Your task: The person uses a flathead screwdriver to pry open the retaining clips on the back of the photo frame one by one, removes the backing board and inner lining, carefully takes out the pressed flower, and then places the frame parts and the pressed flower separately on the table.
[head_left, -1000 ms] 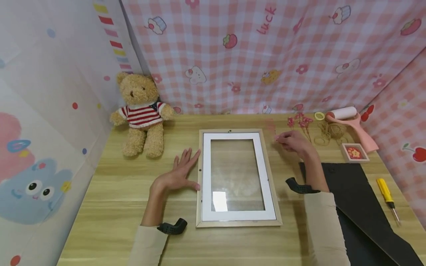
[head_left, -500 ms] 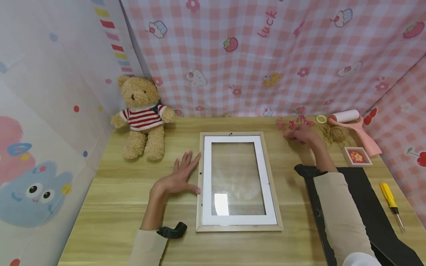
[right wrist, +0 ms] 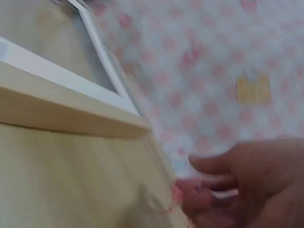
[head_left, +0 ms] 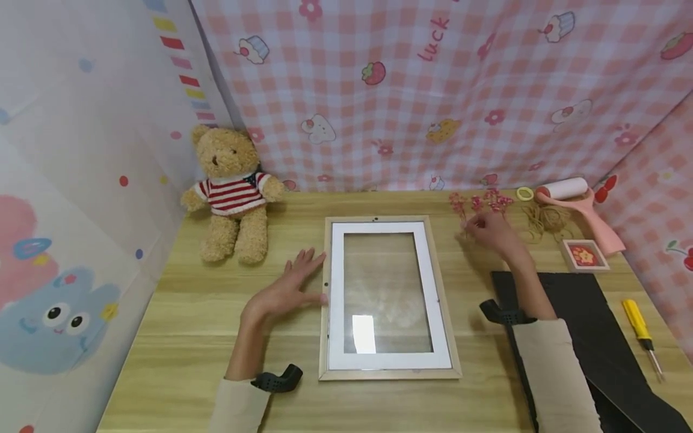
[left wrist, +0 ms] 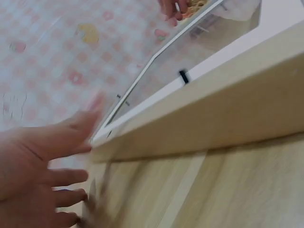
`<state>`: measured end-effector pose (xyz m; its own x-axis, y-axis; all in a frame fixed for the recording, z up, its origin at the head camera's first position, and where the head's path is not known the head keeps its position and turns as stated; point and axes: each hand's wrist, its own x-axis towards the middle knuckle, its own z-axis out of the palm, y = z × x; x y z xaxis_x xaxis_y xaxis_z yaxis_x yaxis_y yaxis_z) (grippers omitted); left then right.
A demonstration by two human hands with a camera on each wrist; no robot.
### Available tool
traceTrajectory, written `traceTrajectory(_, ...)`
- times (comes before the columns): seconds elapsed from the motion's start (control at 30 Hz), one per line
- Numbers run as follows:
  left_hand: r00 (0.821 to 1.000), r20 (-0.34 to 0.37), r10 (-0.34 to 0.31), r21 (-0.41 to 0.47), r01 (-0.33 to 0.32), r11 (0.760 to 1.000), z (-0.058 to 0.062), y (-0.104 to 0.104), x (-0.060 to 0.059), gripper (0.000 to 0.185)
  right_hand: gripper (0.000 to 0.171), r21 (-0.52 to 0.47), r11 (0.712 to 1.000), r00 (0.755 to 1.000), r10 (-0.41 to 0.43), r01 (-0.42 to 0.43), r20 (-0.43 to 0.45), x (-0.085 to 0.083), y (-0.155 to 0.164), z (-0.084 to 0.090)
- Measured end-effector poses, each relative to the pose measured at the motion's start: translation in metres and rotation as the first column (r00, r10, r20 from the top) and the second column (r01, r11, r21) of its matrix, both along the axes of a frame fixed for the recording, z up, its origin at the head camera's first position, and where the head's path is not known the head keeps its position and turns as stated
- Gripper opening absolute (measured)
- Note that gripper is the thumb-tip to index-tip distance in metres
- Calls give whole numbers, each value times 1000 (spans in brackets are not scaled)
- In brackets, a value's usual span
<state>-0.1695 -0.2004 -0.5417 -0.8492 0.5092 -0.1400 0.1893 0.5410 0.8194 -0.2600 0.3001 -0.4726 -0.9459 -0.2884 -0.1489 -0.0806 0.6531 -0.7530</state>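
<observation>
A wooden picture frame (head_left: 390, 374) with a white mat and clear glass lies flat in the middle of the table. My left hand (head_left: 292, 282) rests open on the table, fingers spread, its thumb against the frame's left edge; the left wrist view shows that hand (left wrist: 42, 161) beside the frame's side (left wrist: 213, 114). At the back right, my right hand (head_left: 487, 231) sits just in front of a cluster of pink dried flowers (head_left: 489, 201). Its curled fingers pinch a thin pink sprig (head_left: 458, 205), seen blurred at the fingertips (right wrist: 199, 199) in the right wrist view.
A teddy bear (head_left: 230, 192) sits at the back left. At the back right lie a yellow ring (head_left: 523, 193), a pink lint roller (head_left: 574, 195), coiled twine (head_left: 544, 218) and a small red box (head_left: 583, 254). A black board (head_left: 585, 325) and yellow screwdriver (head_left: 639, 328) lie right.
My right hand reached back to the flower cluster, then drew slightly toward me. The left hand lifted a little but stayed beside the frame.
</observation>
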Motion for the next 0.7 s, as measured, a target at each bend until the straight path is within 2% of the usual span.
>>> traceTrajectory(0.07,994,-80,74,-3,-75,997,0,6,0,94,44,-15,999,999,43,-42,32,22,-18,3)
traceTrajectory(0.1,984,-133,118,-5,-119,993,-1,11,1,85,45,41,998,998,40,-41,45,38,-34,16)
traceTrajectory(0.17,955,-218,203,-7,-209,978,8,23,5,69,49,45,995,993,84,-88,85,55,-50,19)
traceTrajectory(0.27,901,-289,323,21,-332,943,15,42,12,52,51,64,991,989,107,-114,106,70,-66,19)
traceTrajectory(0.33,882,-292,371,24,-381,924,17,50,15,48,50,88,988,987,120,-129,103,73,-72,15)
traceTrajectory(0.4,867,-313,388,12,-405,914,9,56,12,46,49,112,983,986,134,-145,98,75,-74,12)
traceTrajectory(0.47,865,-305,398,-16,-422,906,15,64,14,47,49,148,976,985,145,-157,91,77,-76,9)
traceTrajectory(0.5,861,-321,394,-29,-424,905,13,67,14,47,50,159,975,985,145,-158,88,79,-77,9)
traceTrajectory(0.57,849,-361,385,-72,-437,896,17,75,17,51,49,181,971,986,146,-158,80,82,-79,9)
traceTrajectory(0.63,835,-400,377,-128,-459,879,21,82,23,60,39,199,965,985,158,-168,63,84,-80,10)
traceTrajectory(0.67,821,-436,367,-159,-472,867,17,85,23,63,33,202,964,984,167,-175,55,85,-81,10)
traceTrajectory(0.7,811,-464,357,-192,-485,853,18,88,25,66,25,202,963,983,175,-181,48,85,-82,11)
